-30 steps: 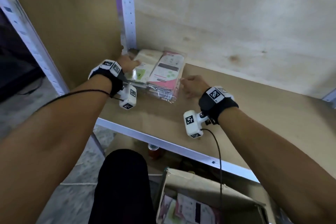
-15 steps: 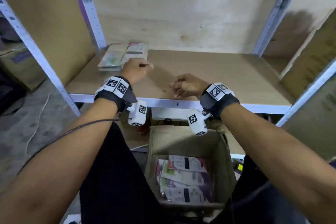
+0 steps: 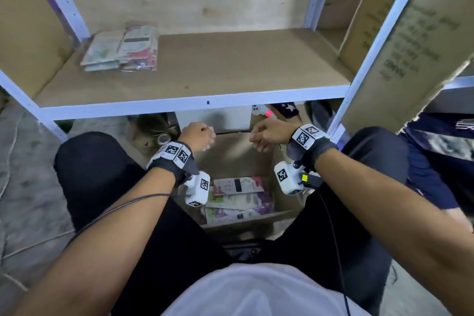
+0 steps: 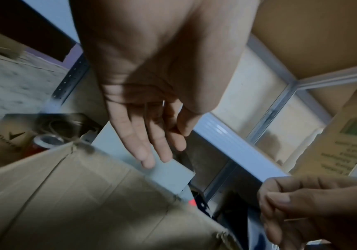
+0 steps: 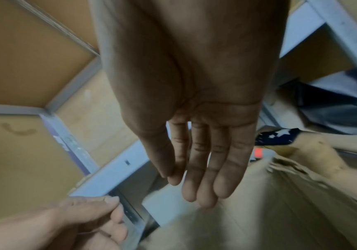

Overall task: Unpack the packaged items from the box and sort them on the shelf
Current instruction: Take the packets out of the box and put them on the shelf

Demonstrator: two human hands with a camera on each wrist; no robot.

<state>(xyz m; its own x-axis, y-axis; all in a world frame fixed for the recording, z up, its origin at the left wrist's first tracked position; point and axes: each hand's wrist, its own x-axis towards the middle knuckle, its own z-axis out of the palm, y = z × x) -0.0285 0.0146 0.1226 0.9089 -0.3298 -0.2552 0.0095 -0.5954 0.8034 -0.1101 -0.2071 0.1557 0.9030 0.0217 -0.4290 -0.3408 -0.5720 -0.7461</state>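
Plastic-wrapped packets at lower centre in the box look light and slippery (grip edges), left hand and right hand loose, empty.

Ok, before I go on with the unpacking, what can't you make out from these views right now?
- Packets in the box: head view, the wrist cameras and forearms cover part of the pile, so no count.
- Stack on the shelf: head view, too blurred to read labels or count layers.
- Box interior: left wrist view shows only the blurred cardboard wall; right wrist view is motion-smeared.
- Left hand and right hand: palms hidden in head view; wrist views show both empty.
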